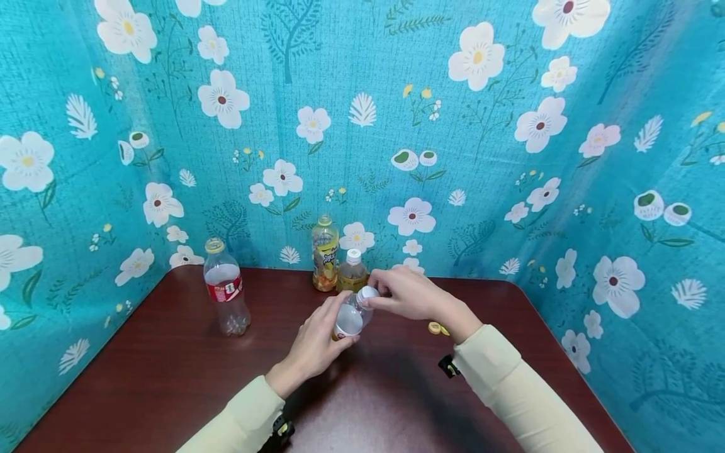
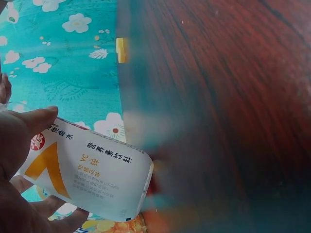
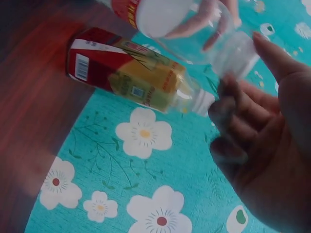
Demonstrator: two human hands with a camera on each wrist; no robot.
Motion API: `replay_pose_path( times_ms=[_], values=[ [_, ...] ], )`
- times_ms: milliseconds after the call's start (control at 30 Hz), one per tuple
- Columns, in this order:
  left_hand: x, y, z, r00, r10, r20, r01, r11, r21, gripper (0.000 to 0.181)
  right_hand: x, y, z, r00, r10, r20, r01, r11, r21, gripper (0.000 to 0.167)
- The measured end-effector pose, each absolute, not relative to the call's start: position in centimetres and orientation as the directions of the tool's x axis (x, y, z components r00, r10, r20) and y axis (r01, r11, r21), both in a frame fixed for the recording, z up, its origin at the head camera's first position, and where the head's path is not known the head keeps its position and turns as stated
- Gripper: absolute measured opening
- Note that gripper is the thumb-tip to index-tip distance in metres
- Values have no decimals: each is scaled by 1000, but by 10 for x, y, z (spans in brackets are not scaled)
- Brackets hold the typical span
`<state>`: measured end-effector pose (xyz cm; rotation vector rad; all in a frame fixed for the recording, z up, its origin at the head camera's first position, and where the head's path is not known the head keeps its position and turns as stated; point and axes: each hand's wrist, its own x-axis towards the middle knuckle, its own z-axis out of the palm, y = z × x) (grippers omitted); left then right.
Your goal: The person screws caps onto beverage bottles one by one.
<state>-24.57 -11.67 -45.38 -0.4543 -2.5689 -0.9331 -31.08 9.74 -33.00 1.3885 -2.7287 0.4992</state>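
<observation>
In the head view my left hand [image 1: 317, 333] grips a clear plastic bottle [image 1: 348, 321], tilted to the right. Its white label with orange marks and Chinese print faces the left wrist view, where my thumb and fingers wrap round the label. My right hand [image 1: 413, 296] has its thumb and fingers at the bottle's white cap [image 1: 368, 293], pinching it at the neck. The right wrist view shows the thumb on one side of the cap [image 3: 241, 52] and curled fingers on the other. Right behind the held bottle stands a white-capped bottle [image 1: 352, 272], its red and yellow label [image 3: 131, 73] visible from the right wrist.
A larger bottle [image 1: 226, 289] with a red label stands at the left of the dark wooden table [image 1: 170, 377]. Near the back edge is a bottle with a yellow label [image 1: 325, 255]. Small yellow caps [image 1: 434, 328] lie by my right wrist. Flowered turquoise cloth [image 1: 362, 157] encloses the table.
</observation>
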Motion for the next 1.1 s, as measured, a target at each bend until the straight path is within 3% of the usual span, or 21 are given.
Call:
replay_pose_path(
  times_ms=[133, 233, 433, 633, 933, 1100],
  values=[
    [-246, -117, -455, -880, 172, 443, 419, 721, 552, 89, -310, 91, -336, -687, -695, 213, -726, 673, -142, 44],
    [-246, -117, -455, -880, 164, 446, 418, 713, 563, 89, -311, 91, -340, -699, -680, 222, -713, 689, -132, 48],
    [-247, -119, -455, -876, 164, 454, 425, 707, 565, 89, -314, 101, -338, -614, -767, 185, -783, 563, -265, 56],
    [-247, -120, -452, -874, 164, 457, 429, 703, 567, 88, -313, 106, -332, -519, -841, 150, -831, 455, -321, 50],
    [-246, -119, -453, -880, 157, 448, 422, 689, 589, 87, -314, 97, -336, -508, -833, 218, -855, 457, -245, 26],
    [-245, -118, -453, -880, 160, 447, 425, 685, 592, 88, -311, 90, -343, -564, -771, 294, -825, 541, -164, 34]
  ],
)
